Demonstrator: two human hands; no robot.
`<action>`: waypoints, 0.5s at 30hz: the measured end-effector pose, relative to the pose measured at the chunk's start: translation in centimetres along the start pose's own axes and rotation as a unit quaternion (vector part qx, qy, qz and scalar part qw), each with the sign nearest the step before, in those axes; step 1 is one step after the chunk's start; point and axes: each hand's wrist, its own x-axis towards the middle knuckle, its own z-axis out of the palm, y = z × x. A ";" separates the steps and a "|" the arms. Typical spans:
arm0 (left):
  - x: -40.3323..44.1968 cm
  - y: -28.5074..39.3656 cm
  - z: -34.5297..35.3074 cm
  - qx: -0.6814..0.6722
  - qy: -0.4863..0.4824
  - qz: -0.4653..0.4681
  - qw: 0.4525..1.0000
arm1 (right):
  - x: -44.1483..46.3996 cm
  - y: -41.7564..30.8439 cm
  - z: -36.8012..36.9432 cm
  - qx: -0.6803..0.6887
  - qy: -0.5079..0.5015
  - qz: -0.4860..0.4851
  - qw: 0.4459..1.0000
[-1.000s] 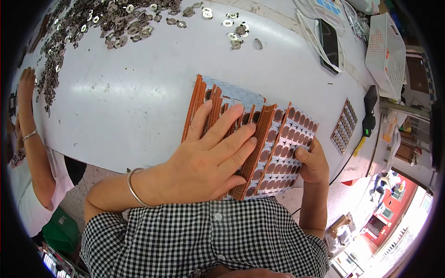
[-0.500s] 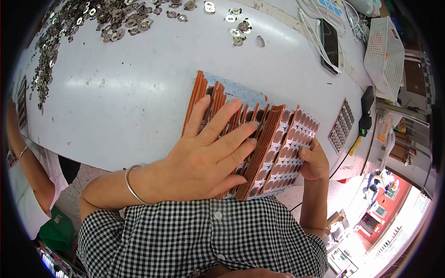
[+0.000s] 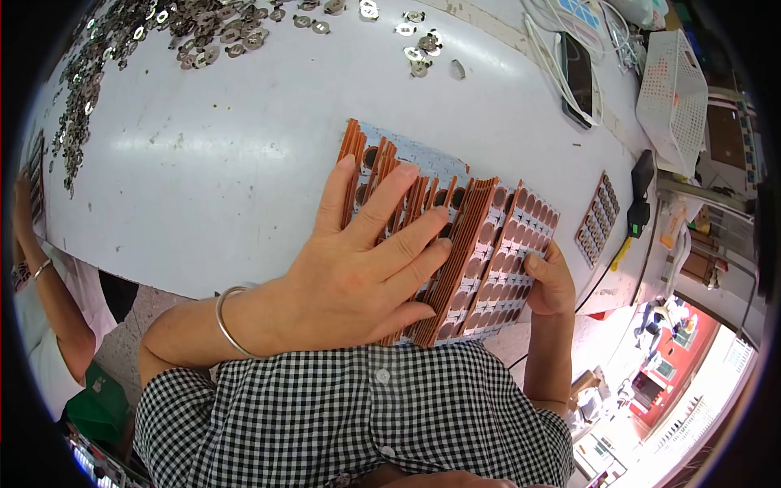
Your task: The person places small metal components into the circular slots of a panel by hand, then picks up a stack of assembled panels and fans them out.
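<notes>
A fanned stack of circuit board panels (image 3: 506, 268) with orange-brown edges and rows of round dark pads lies at the table's near edge, by my checked shirt. Across its left and middle part my left hand (image 3: 362, 260) rests palm down, fingers spread, touching the stacked edges. My right hand (image 3: 551, 281) grips the right side of the stack, thumb on top; its other fingers are hidden underneath. Pale blue board surface shows along the stack's far side.
Many small metal clips (image 3: 220, 37) are scattered over the far left of the white table (image 3: 203, 163). A smaller board (image 3: 599, 218), a phone (image 3: 578, 77) with cables and a white basket (image 3: 674, 98) are to the right. Another person's arm (image 3: 53, 293) shows at far left.
My left hand's index finger has moved left, spreading wider from the others over the panel edges. The stack has shifted slightly away from me. The other person's arm moved a little.
</notes>
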 end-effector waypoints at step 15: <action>0.5 0.3 -1.2 0.074 -0.052 -0.003 0.996 | -0.7 0.8 -1.6 0.031 -0.025 -0.007 0.999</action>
